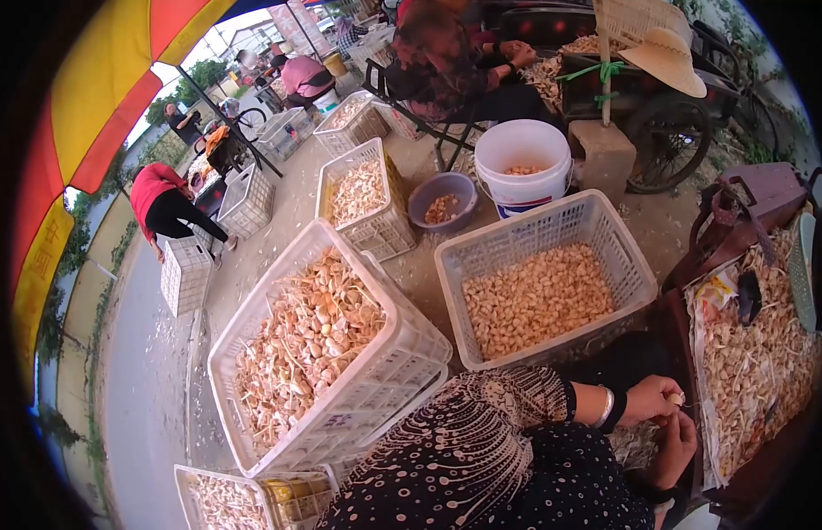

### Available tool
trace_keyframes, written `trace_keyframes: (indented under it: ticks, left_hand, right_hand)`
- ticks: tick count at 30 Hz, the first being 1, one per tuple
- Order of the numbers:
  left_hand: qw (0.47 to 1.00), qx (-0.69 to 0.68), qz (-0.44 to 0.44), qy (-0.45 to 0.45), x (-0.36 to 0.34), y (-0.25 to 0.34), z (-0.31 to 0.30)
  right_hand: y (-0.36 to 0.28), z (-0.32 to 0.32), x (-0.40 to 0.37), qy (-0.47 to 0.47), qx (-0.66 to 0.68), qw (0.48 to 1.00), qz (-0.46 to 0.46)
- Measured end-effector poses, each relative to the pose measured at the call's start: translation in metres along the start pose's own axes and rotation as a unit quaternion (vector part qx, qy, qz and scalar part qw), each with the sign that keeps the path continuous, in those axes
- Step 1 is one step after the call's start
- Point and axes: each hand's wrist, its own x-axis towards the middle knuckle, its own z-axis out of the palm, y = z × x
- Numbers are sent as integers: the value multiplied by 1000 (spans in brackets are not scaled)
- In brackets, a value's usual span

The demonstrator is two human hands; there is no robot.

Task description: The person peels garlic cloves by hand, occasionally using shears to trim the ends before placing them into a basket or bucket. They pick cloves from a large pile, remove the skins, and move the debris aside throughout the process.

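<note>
Air above the crate [517, 232] is open, but its raised rim [561, 333] stands between the left hand [651, 402] and the cloves [539, 296]; the white bucket [515, 190] crowds the crate's far side.

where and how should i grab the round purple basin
Likely best by the near rim of the round purple basin, coming from above: its open lip stands above the garlic cloves, while the white plastic bucket and white lattice crate crowd its right and left.

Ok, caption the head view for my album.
Left hand and right hand meet at a pale garlic clove, near a crate of loose cloves.
</note>
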Motion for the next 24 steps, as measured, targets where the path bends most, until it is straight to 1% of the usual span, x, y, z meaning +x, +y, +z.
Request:
trace_keyframes:
  ticks: [2,4,6,8,9,11,12,14,15,17,18,20,21,23,24]
  left_hand:
    - [1000,0,6,10,-1,-1,1]
    - [999,-22,-28,-19,-3,2,1]
    - [999,-15,-26,-32,-4,1,1]
    - [1000,12,-26,1,1,-5,-1]
    - [999,15,-28,0,0,-5,-2]
    - [990,133,37,17,0,-7,-3]
    - [990,136,34,13,0,-8,-1]
    - [970,225,85,43,2,-10,0]
    - [970,227,83,39,2,-12,2]
    - [951,263,153,62,1,-17,5]
    - [951,265,151,58,3,-21,5]
    - [928,335,162,31,6,-26,3]
    - [928,336,160,27,6,-26,5]
    - [939,323,119,17,4,-23,9]
    - [939,323,118,14,3,-22,9]
  right_hand:
    - [-2,-2,-1,5,-3,1000,3]
    - [-5,-4,-1,1,2,1000,-1]
    - [-4,-8,0,10,-9,1000,15]
    - [9,-18,4,-14,-63,998,-9]
    - [10,-18,4,-12,-60,998,-9]
    - [13,-19,4,-40,-69,997,-10]
    - [16,-21,5,-35,-66,997,-9]
    - [23,-26,7,-52,-73,996,-12]
    - [24,-26,6,-47,-71,996,-11]
    - [25,-27,6,-31,-104,994,-28]
    - [27,-29,6,-27,-103,994,-28]
    - [31,-32,5,-21,-88,996,-18]
    - [32,-33,4,-17,-87,996,-16]
    - [34,-33,3,-3,-65,998,-3]
    - [36,-32,2,0,-65,998,-2]
